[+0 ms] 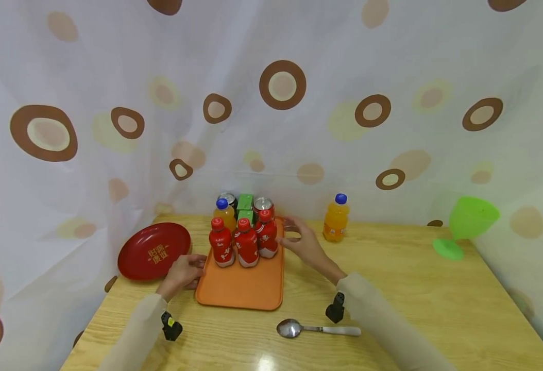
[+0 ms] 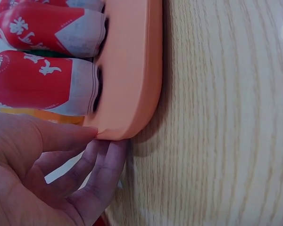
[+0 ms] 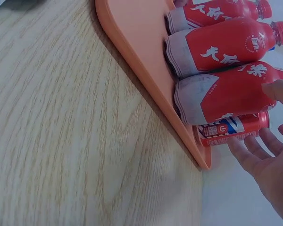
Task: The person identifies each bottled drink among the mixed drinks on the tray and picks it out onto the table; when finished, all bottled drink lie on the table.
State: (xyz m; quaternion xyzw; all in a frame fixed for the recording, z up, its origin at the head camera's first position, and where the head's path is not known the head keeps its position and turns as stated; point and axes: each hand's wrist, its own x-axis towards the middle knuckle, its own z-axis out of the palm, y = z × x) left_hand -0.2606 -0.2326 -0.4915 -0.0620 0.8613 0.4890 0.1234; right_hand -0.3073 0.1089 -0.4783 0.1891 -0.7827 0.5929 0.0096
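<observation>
Spoon (image 1: pixel 320 329) on wood table (image 1: pixel 401 288); spotted curtain (image 1: pixel 318 139); left hand (image 1: pixel 183 271) pinches tray (image 1: pixel 241 288); right hand (image 1: pixel 309 247) spread, contact unclear.

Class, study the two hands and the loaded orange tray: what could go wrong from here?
1. The left hand pinches the orange tray's edge, but the right hand is open; a one-sided lift might tilt it.
2. The red bottles stand close together, so one tipping could knock its neighbours.
3. The right hand's thumb is close to the rightmost red bottle and might nudge it.
</observation>
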